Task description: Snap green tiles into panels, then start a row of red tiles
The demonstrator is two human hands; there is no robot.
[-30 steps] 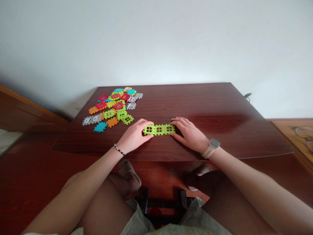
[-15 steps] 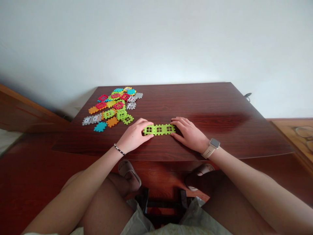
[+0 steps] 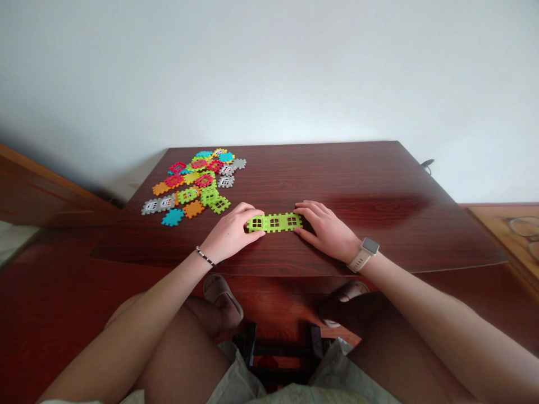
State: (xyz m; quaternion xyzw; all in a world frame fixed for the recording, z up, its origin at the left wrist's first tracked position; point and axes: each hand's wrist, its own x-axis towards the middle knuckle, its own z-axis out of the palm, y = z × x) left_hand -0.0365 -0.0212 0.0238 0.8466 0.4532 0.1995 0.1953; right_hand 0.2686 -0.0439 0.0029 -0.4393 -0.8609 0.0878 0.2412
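Observation:
Three green window tiles joined edge to edge form a strip [image 3: 274, 223] on the table in front of me. At its left end, my left hand [image 3: 234, 229] is closed, thumb along the near edge and fingers along the far edge. My right hand [image 3: 323, 227] grips the opposite end the same way, between thumb and fingers. The strip lies level, and its two outer ends are partly hidden by my fingertips.
A loose spread of interlocking tiles covers the table's left side, among them a blue tile [image 3: 173, 217], an orange tile [image 3: 193, 210] and joined grey window tiles [image 3: 158, 205]. The dark wooden table [image 3: 337, 174] backs against a white wall [image 3: 295, 73].

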